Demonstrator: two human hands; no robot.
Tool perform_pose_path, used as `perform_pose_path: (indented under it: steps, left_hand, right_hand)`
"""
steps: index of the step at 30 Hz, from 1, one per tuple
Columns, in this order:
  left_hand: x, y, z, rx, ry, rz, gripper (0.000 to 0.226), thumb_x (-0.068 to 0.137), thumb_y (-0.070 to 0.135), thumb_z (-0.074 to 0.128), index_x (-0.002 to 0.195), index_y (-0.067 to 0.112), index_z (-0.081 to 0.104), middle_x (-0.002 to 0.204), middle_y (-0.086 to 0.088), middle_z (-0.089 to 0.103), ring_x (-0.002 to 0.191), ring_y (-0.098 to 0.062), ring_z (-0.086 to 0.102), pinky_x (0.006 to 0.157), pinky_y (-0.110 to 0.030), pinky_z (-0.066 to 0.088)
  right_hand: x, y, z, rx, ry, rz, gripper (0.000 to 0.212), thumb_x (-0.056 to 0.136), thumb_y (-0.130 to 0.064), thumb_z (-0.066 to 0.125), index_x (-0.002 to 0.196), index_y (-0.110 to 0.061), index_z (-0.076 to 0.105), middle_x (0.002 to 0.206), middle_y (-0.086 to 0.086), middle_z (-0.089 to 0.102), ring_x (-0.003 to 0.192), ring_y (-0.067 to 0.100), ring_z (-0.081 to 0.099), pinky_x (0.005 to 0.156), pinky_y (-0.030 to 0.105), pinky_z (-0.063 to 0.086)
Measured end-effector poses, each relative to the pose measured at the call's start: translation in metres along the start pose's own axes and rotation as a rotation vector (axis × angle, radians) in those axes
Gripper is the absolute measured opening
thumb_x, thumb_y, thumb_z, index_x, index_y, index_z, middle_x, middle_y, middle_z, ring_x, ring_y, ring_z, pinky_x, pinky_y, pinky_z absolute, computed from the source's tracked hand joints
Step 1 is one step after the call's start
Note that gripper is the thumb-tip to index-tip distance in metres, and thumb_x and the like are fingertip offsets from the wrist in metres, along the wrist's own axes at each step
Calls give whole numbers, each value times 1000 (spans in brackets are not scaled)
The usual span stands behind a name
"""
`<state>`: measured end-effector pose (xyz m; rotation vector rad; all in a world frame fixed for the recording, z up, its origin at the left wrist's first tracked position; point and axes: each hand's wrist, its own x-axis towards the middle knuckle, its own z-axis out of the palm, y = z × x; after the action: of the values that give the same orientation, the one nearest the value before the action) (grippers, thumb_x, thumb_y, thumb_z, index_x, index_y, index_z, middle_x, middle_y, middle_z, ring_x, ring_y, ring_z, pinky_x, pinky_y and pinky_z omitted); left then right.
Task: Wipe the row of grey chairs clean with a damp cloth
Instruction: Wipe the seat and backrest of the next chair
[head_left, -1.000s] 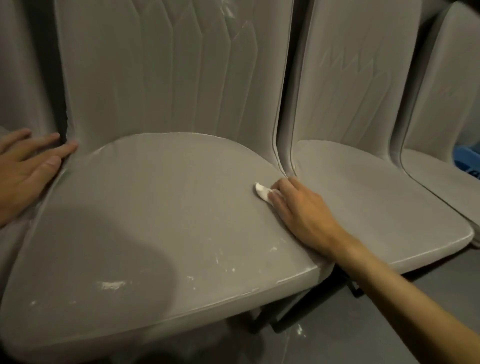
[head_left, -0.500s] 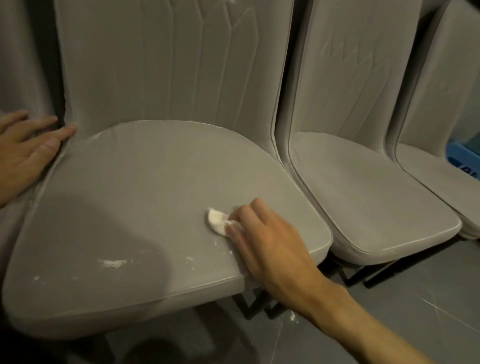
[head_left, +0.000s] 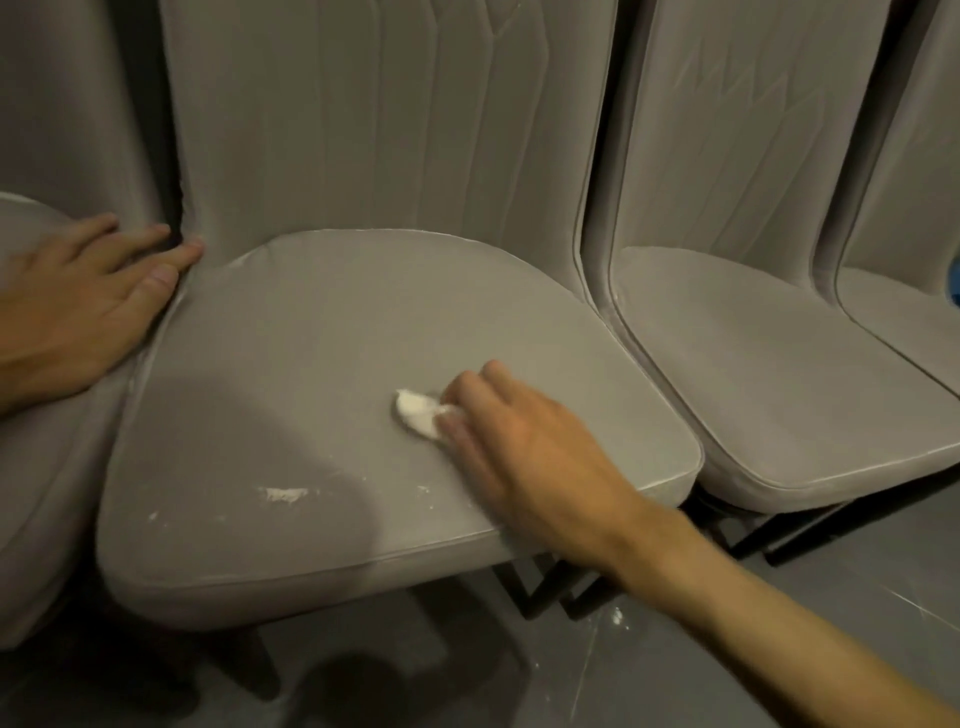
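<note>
Currently, head view: right hand (head_left: 524, 452), fingers curled over white cloth (head_left: 415, 413), pressing it on middle chair (head_left: 337, 322) seat, right of centre. Flat at its back-left edge: left hand (head_left: 78, 306), fingers spread. White smears (head_left: 283, 493) near front.

Grey chair seat (head_left: 311, 364) with white cloth (head_left: 415, 413), white smears (head_left: 283, 493)

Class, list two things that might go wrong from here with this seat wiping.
The cloth under the right hand is a small wad, so it may smear the white patch rather than lift it. Loosened crumbs may drop onto the floor, already speckled white.
</note>
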<state>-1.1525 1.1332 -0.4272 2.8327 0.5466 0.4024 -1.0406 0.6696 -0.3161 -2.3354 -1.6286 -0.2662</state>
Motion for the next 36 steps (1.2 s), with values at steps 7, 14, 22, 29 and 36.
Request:
perform_pose_path:
  steps: [7,14,22,29,36]
  left_hand:
    - [-30,60,-48,137,19,-95,61,100,69,-8,158,60,10,168,8,27,155,-25,21,126,-56,20]
    - [-40,94,-61,155,38,-94,60,105,60,16,161,42,26,170,2,27,155,-31,20,125,-50,18]
    - [-36,91,-66,242,-27,-53,82,93,68,-1,165,36,20,171,0,24,158,-27,18,126,-50,18]
    - [-39,95,-68,218,-12,-72,75,96,65,6,164,38,23,171,-1,24,158,-29,19,126,-51,19]
    - [-43,99,-68,173,45,-103,54,110,51,29,162,42,25,171,4,23,157,-27,14,125,-46,15]
  right_hand:
    - [23,18,-5,-76,-29,298,27,108,-37,36,113,-16,52,108,5,54,90,31,58,78,42,44]
    - [25,-41,3,108,-118,-133,25,108,-40,34,114,-23,50,105,-1,49,83,24,54,76,45,45]
    - [47,-70,21,73,-57,-158,26,107,-39,33,111,-20,50,104,3,52,86,29,56,77,45,45]
    - [76,-44,13,46,-142,-132,28,109,-39,32,118,-19,49,111,2,50,91,27,56,84,43,44]
    - [49,-104,23,265,-201,-499,25,109,-41,34,111,-24,53,102,-7,48,79,9,47,71,30,45]
